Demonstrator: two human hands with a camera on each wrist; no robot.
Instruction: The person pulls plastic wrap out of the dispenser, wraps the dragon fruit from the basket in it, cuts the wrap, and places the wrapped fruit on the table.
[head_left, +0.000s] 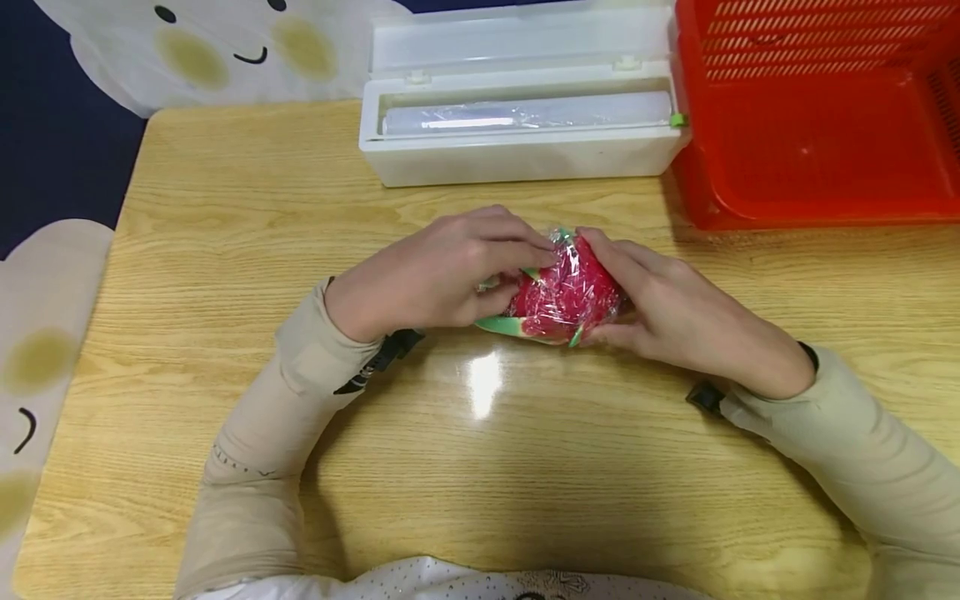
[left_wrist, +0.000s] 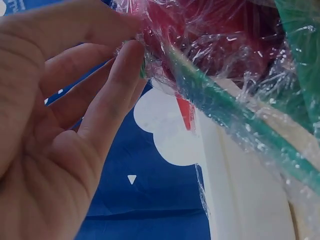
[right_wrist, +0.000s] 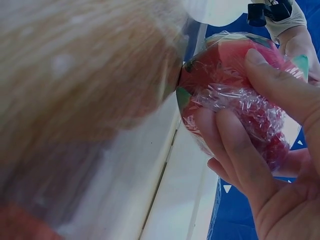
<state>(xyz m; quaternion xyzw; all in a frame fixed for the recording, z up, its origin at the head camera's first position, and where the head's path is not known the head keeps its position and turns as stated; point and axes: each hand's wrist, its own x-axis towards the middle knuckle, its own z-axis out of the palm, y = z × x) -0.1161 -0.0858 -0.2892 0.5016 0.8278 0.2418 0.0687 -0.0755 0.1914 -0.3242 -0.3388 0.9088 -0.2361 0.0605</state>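
Note:
A red dragon fruit (head_left: 573, 287) with green scale tips, wrapped in clear cling film, is between the two hands over the middle of the table. On its left side the left hand (head_left: 450, 271) bends over it; in the left wrist view the thumb and fingertips of this hand (left_wrist: 75, 95) pinch at the film-covered edge. The right hand (head_left: 667, 300) grips the other end. In the right wrist view its thumb lies on one face of the wrapped fruit (right_wrist: 227, 95) and its fingers curl round the other. Crinkled film covers the red skin.
Behind the hands stands a white cling film box (head_left: 525, 162), lid up, with a film roll (head_left: 540, 112) inside. A red plastic basket (head_left: 817, 212) is at the back right. The wooden table (head_left: 225, 208) has a dark blue cloth (head_left: 67, 158) with white cloud shapes beyond its edge.

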